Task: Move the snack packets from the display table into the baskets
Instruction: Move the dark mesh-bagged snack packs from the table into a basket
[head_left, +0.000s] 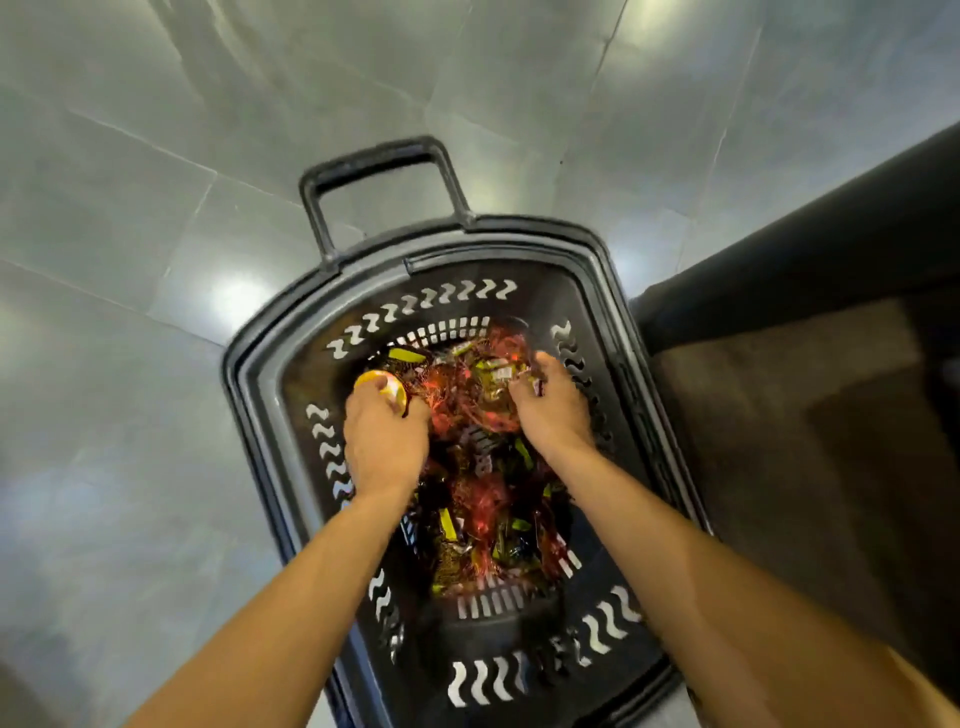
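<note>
Black basket (249, 374) at frame centre on grey floor (156, 156), snack packets (478, 499) heaped inside, left hand (384, 441) curled round a round yellow item (382, 395), right hand (548, 410) fingers clutching packets at the heap's upper right, dark worktop (831, 234) at right.

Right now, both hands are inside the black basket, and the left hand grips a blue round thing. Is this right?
Not quite. The round thing that the left hand grips is yellow, not blue, as the head view shows. The rest holds: the left hand and the right hand are both inside the black basket.
</note>
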